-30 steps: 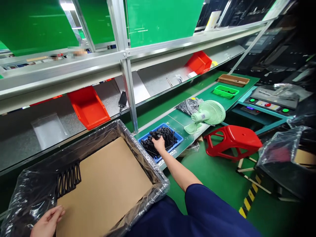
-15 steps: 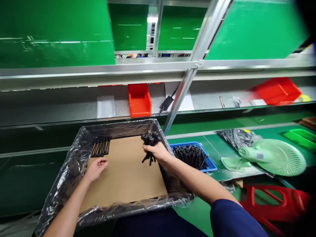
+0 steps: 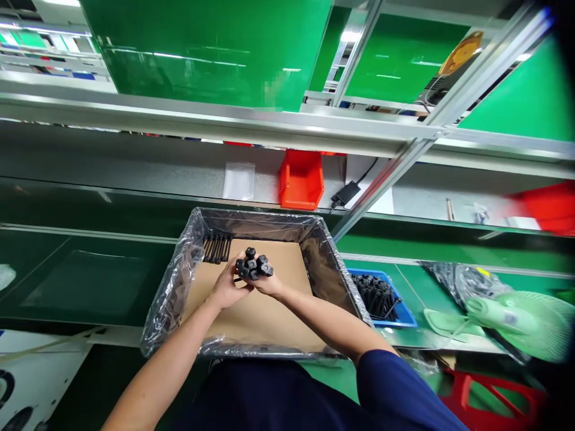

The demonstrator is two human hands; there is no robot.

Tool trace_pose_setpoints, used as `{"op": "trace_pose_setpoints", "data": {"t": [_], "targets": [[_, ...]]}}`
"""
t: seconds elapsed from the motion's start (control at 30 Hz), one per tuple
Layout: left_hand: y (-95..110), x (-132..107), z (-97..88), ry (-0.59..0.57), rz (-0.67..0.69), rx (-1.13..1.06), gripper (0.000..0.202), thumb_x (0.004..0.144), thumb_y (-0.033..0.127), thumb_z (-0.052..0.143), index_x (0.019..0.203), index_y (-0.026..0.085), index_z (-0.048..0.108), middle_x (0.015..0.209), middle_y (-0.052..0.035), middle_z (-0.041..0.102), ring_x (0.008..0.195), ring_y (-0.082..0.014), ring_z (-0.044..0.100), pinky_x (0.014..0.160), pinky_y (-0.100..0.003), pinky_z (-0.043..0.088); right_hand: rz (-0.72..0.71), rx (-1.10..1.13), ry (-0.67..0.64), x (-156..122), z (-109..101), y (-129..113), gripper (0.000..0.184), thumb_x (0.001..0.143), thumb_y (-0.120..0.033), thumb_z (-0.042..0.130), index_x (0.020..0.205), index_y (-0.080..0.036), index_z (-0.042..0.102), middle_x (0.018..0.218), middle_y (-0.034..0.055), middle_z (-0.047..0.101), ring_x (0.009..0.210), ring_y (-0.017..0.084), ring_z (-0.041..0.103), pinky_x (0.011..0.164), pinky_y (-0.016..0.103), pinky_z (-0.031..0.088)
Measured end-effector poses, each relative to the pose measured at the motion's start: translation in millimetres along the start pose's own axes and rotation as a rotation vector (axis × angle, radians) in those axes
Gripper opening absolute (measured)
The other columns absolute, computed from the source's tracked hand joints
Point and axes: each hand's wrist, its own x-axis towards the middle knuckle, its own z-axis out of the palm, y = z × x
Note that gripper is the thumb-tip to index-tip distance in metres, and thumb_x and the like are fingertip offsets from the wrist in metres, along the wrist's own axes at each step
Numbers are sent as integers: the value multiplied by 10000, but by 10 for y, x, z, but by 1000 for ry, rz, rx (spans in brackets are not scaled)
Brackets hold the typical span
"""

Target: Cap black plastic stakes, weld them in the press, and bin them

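A bundle of black knob-headed rods (image 3: 254,266) is held upright over the lined box, heads facing up. My right hand (image 3: 269,285) is closed around its lower right side. My left hand (image 3: 227,287) has its fingers and thumb against the left side; the fingertips are partly hidden behind the heads. Beneath both hands lies a flat brown cardboard sheet (image 3: 274,320) in a box lined with clear plastic (image 3: 168,296). In its far left corner, a row of similar black rods (image 3: 217,248) lies side by side.
Right of the box, a blue tray (image 3: 408,318) holds many more black rods (image 3: 375,293). Beyond it are a black plastic bag (image 3: 462,284), a green fan (image 3: 507,314) and a red stool (image 3: 494,389). A red bin (image 3: 302,179) and a black adapter (image 3: 345,194) occupy the shelf behind.
My right hand has brought the bundle left and turned its heads toward me. My left hand has moved right and up from the cardboard to meet it. The camera view has swung left.
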Motion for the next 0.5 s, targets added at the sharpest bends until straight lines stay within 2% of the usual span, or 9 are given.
{"op": "trace_pose_setpoints", "data": {"t": [0.13,0.3,0.4,0.5], "targets": [[-5,36,-17,29,-36,-11,834,616,124,693,1388,258,405,1167,-72,645,1083,-244,596,962,-401,457,-1,-43,38,16,116,107,407,643,-451,786,919,-216,602,856,16,595,808,192,578,795,353,509],[-70,49,-90,4,-100,26,932,621,154,701,1450,248,285,1154,-83,655,1037,-254,624,888,-394,489,-69,-77,49,36,201,217,439,677,-458,771,1017,-236,604,952,32,595,969,216,562,905,373,463],[-134,39,-121,-14,-106,53,916,638,166,684,1452,222,268,1173,-96,650,1050,-255,623,918,-403,477,-107,-92,39,32,238,258,480,665,-455,783,1055,-256,586,1034,24,571,1036,203,531,954,355,430],[-153,40,-142,-25,-72,54,805,661,142,638,1409,214,349,1194,-93,645,1073,-249,611,936,-396,471,-66,-107,29,27,253,256,476,642,-454,799,1011,-244,584,1054,20,554,1031,197,520,950,339,424]]}}
